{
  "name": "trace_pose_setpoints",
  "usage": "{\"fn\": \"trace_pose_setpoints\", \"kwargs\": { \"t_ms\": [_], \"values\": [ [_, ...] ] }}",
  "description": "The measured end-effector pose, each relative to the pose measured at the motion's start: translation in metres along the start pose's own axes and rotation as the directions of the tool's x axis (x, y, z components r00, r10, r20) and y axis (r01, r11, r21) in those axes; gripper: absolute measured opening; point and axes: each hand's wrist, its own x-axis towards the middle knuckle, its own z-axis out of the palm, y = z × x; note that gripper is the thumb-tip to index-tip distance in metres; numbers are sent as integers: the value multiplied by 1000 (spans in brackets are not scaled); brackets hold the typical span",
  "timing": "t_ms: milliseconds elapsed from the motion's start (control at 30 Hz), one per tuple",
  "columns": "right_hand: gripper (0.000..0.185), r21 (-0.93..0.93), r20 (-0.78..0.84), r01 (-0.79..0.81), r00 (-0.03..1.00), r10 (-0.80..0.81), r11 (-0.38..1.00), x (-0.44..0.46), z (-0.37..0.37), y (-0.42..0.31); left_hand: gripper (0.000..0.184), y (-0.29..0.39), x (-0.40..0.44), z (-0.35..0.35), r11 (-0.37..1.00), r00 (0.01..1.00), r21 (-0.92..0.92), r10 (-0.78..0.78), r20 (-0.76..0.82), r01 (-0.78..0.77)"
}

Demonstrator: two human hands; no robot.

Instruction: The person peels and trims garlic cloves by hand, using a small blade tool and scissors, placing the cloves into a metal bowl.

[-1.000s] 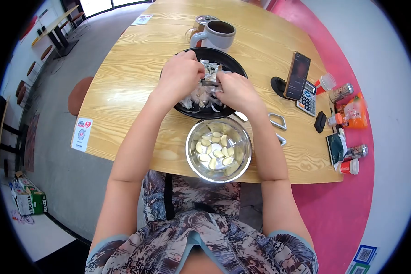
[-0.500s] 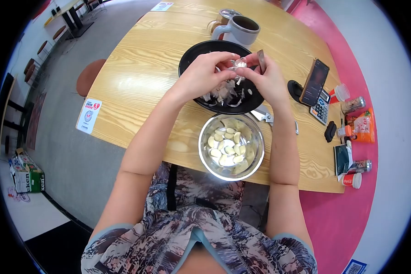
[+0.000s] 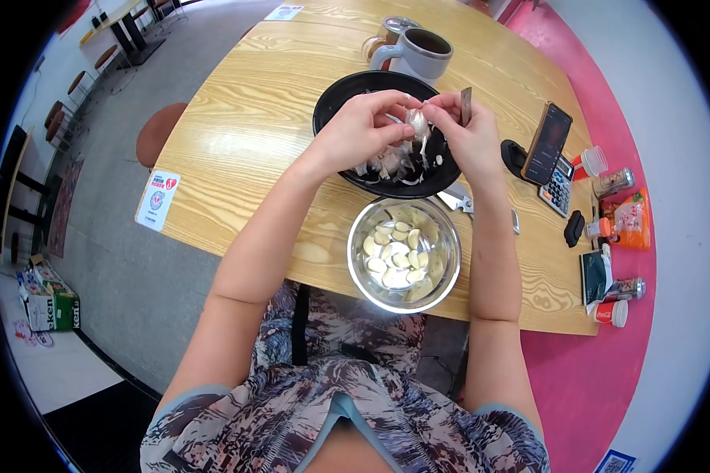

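Note:
Over the black bowl (image 3: 323, 106), my left hand (image 3: 363, 130) is closed on a whitish garlic bulb (image 3: 418, 123) between thumb and fingers. My right hand (image 3: 469, 142) pinches the top of the same bulb with thumb and forefinger. A flat metal knife blade (image 3: 466, 106) sticks up from behind the right fingers; its handle is hidden in the hand. Loose papery garlic skins (image 3: 394, 164) lie in the black bowl, and a strip of skin hangs below the bulb. Nearer to me, a steel bowl (image 3: 355, 276) holds several peeled garlic cloves (image 3: 400, 260).
Beyond the black bowl stand a grey mug (image 3: 422, 55) and a glass jar (image 3: 398, 30). Scissors (image 3: 456, 199) lie partly under my right forearm. To the right are a phone (image 3: 547, 143) on a stand, a calculator (image 3: 557, 189) and several small containers along the wall.
My hands have shifted slightly right, and the garlic bulb shows more clearly between them. The knife blade stands more upright. The whole view has moved a little.

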Motion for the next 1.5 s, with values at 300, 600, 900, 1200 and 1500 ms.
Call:
{"fn": "trace_pose_setpoints", "kwargs": {
  "t_ms": [300, 600, 900, 1200, 1500],
  "values": [
    [10, -27, -146, 83, 985, -86, 996, 2, -5, 3, 35, -4, 1, -3, 989, 999, -144, 37, -30, -41],
    [22, -465, 71, 93, 995, -67, 881, -9, -4, -6, 36, -16, 5, -4, 979, 975, -44, 192, -111, -198],
    [24, -238, 51, 5, 999, 8, 971, -5, 5, -7, 36, -6, 0, 8, 900, 922, 278, 374, -95, -336],
    [14, -115, 86, 160, 985, -150, 980, -5, 4, -2, 35, -5, 2, -5, 964, 998, -263, 57, 38, -45],
    [11, -241, 46, 243, 970, -239, 939, -11, 11, -16, 29, -1, -1, 0, 990, 975, 11, 144, -172, -144]
  ]
}}
